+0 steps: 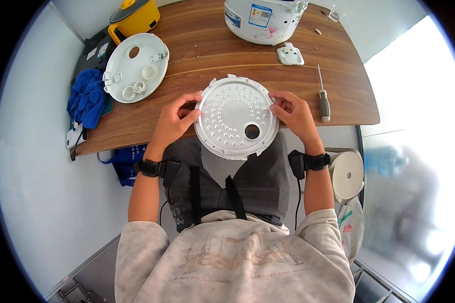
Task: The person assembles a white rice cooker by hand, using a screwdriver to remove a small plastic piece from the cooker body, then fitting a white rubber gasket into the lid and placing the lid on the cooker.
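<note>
Between my two hands is a round, pale grey-white inner lid plate [233, 103] with rows of small bumps and one round hole low on its right side. It overlaps the table's front edge, partly over my lap. My left hand [178, 117] grips its left rim between thumb and fingers. On the opposite rim, my right hand [290, 112] pinches the edge, its other fingers curled. A white outer lid shell [154, 76] lies to the left, with small white round parts [139, 87] in it. Right of my right hand lies a screwdriver [324, 101], its shaft pointing away.
At the back stands a white rice cooker body [265, 22], with a small white bracket [290, 54] before it. A yellow pot [136, 20], a blue cloth [88, 98] and a black case fill the left side. Tiny loose pieces [318, 32] dot the wooden table [202, 30].
</note>
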